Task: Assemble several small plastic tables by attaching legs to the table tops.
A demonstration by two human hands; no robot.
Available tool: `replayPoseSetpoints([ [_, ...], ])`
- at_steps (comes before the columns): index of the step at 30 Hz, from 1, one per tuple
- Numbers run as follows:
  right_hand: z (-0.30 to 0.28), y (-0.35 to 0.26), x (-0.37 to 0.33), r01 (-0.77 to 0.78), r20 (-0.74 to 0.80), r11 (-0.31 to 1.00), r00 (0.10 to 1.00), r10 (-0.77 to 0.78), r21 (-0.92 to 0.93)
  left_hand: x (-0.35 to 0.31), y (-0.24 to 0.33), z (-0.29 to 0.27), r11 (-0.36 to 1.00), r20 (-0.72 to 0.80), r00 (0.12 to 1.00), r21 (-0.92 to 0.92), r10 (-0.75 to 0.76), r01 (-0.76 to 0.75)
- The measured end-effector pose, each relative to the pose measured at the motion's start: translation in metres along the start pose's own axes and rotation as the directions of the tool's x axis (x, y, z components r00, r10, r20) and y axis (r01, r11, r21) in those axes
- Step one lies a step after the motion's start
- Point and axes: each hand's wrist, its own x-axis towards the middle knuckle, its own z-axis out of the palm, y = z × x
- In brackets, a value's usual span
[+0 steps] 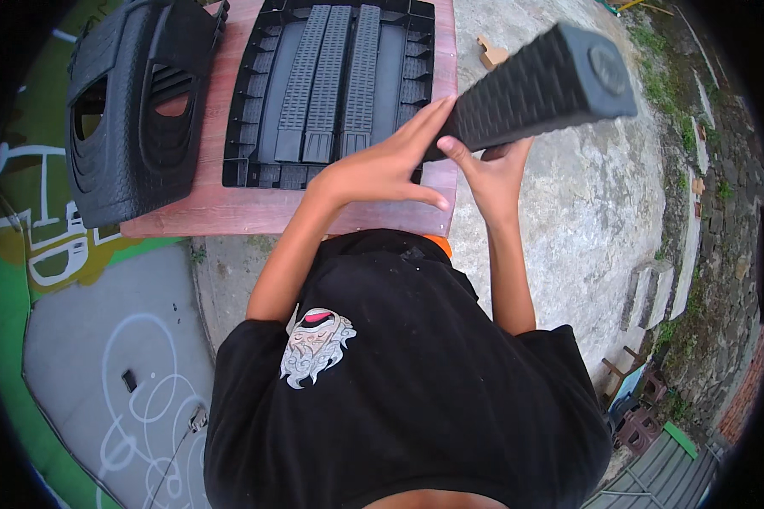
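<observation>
The black bar (pixel 526 89), a long piece with a woven texture and a rounded cap at its far end, is held in the air at the upper right of the frame, past the edge of the table (pixel 255 219). The person's right hand (pixel 497 180) grips it near its lower end, thumb on the near side and the other fingers around beneath. The left hand (pixel 378 174) is open, its thumb spread well away; its fingertips lie at the bar's lower end, though whether they press on it or only overlap it cannot be told.

On the table, at the upper middle of the frame, lies a shallow black panel (pixel 293 176) with ribbed pockets along its sides. Three long textured strips (pixel 331 85) rest lengthwise inside it, two close together and the third just to their right. At the upper left, a curved black shell (pixel 126 127) with two openings stands on the table near its left edge. A small brown piece (pixel 491 53) lies on the concrete ground (pixel 594 246) beyond the bar.

The work looks to be at an early stage: the panel, the shell and the bar are all separate, and nothing appears joined. The strips sit within the panel, but whether they are fastened there does not show. The bar is not yet set down or fitted to anything.
</observation>
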Motion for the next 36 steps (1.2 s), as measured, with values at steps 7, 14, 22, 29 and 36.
replayPoseSetpoints([
  [7, -0.039, -0.03, -0.037, -0.176, 0.129, 0.98, 0.974, 0.187, -0.091, 0.033, 0.011, -0.005, 0.994, -0.019, 0.999, -0.093, 0.05, -0.052],
  [14, -0.052, -0.042, -0.04, 0.47, 0.311, 0.879, 0.85, -0.426, -0.082, 0.01, 0.02, 0.006, 0.972, 0.073, 0.975, 0.097, 0.21, -0.216],
  [22, -0.113, -0.062, -0.05, 0.308, -0.271, 0.951, 0.912, -0.307, -0.038, -0.114, -0.042, -0.012, 0.711, -0.337, 0.673, 0.015, -0.658, 0.703],
  [29, -0.133, -0.039, -0.04, 0.374, -0.295, 0.926, 0.892, -0.342, 0.058, -0.161, -0.044, 0.005, 0.593, -0.182, 0.623, 0.195, -0.761, 0.781],
  [36, -0.143, -0.025, -0.035, 0.495, -0.145, 0.836, 0.869, -0.473, 0.235, -0.11, -0.055, 0.016, 0.701, -0.164, 0.748, 0.268, -0.643, 0.661],
])
